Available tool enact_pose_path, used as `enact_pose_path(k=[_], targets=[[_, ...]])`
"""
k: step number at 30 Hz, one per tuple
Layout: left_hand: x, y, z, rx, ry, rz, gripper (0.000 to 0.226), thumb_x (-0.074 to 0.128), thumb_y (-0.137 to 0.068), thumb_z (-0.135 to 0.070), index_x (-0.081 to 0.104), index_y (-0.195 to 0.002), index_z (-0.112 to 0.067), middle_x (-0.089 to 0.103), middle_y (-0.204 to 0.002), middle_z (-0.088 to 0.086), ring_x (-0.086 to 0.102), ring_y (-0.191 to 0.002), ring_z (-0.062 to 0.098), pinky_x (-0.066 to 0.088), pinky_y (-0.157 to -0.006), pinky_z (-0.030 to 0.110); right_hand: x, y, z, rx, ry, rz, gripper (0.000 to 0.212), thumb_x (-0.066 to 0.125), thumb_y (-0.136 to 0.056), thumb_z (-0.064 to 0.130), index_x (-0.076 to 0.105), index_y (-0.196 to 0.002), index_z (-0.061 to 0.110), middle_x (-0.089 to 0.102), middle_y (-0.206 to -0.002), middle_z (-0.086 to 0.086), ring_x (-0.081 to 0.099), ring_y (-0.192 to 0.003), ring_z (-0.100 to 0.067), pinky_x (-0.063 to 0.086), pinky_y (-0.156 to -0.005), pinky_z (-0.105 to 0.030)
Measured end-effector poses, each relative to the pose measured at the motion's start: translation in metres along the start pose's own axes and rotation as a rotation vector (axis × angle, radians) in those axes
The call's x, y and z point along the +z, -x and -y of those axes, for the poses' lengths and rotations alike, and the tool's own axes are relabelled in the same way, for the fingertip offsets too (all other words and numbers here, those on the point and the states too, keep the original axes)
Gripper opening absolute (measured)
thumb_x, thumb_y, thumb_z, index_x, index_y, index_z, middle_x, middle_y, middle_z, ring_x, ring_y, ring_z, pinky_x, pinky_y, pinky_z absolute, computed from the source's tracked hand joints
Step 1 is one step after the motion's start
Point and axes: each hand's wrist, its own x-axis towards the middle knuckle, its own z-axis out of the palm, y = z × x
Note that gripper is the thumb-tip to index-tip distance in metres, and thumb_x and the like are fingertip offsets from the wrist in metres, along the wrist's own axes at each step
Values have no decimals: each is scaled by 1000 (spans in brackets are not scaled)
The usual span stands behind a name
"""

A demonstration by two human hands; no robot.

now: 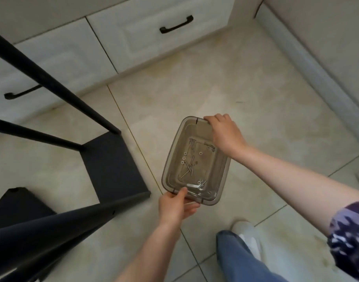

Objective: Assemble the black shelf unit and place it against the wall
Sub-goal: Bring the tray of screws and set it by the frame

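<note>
Both hands grip tray (172, 159) rims: left hand (175, 208) near edge, right hand (225, 132) far edge. Level hold keeps screws (191, 157) inside, handy to shelf frame (111, 165).

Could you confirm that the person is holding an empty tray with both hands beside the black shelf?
Not empty: the head view shows screws and washers lying in the tray. The left hand and right hand do hold it beside the black shelf.
</note>
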Motion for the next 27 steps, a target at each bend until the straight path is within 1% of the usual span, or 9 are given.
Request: enact_pose_path(k=[3,6,10,13,18,20,22,24,27], targets=[[2,-19,17,8,65,-15,19,59,-101,-14,62,-108,3,75,-84,22,76,-66,29,59,-52,29,23,-11,-2,-78,34,-35,65,54,-83,-11,46,-143,12,55,-130,-12,46,-117,-34,43,-87,-42],[9,-29,32,19,170,-15,22,58,-102,-13,59,-107,8,73,-72,19,73,-56,25,57,-47,28,40,-19,-2,-180,105,-53,70,56,-78,-15,46,-143,9,55,-129,-14,46,-116,-36,43,-86,-43],[19,-39,46,23,277,-49,19,58,-101,-11,59,-100,7,71,-63,17,72,-52,25,56,-44,26,54,-25,-3,-282,160,-107,70,56,-69,-21,54,-135,4,60,-118,-18,52,-105,-41,44,-76,-45],[28,-44,52,29,338,-70,15,58,-100,-7,61,-94,7,70,-62,19,70,-49,24,54,-42,26,63,-30,-5,-334,181,-134,72,59,-64,-22,56,-132,3,62,-113,-19,56,-100,-42,46,-72,-44],[29,-45,63,40,344,-9,19,58,-99,-9,62,-100,10,72,-67,20,73,-55,25,58,-46,27,63,-24,-4,-330,147,-120,68,53,-79,-14,46,-143,7,59,-127,-18,53,-114,-40,44,-85,-46],[24,-46,64,24,340,36,24,61,-99,-17,62,-103,8,74,-74,22,75,-64,30,60,-51,29,60,-17,-5,-303,130,-104,68,52,-83,-10,40,-147,8,54,-136,-17,48,-123,-39,43,-93,-46],[17,-44,66,-8,288,68,37,65,-98,-29,59,-103,7,74,-79,23,76,-68,33,61,-53,32,56,-6,-7,-228,69,-87,69,52,-84,-6,35,-150,6,47,-145,-16,42,-132,-38,40,-104,-46],[7,-41,68,-11,172,22,47,66,-96,-40,57,-101,5,73,-83,24,75,-67,34,62,-55,36,54,12,-12,-147,-2,-92,66,52,-86,-3,33,-150,2,41,-150,-17,35,-138,-37,33,-113,-43],[-9,-49,62,153,-103,-127,44,65,-94,-48,53,-95,-5,68,-93,18,74,-64,31,63,-60,37,59,41,-21,-90,-120,-130,64,53,-89,3,31,-149,1,37,-152,-18,33,-140,-35,26,-117,-39]])
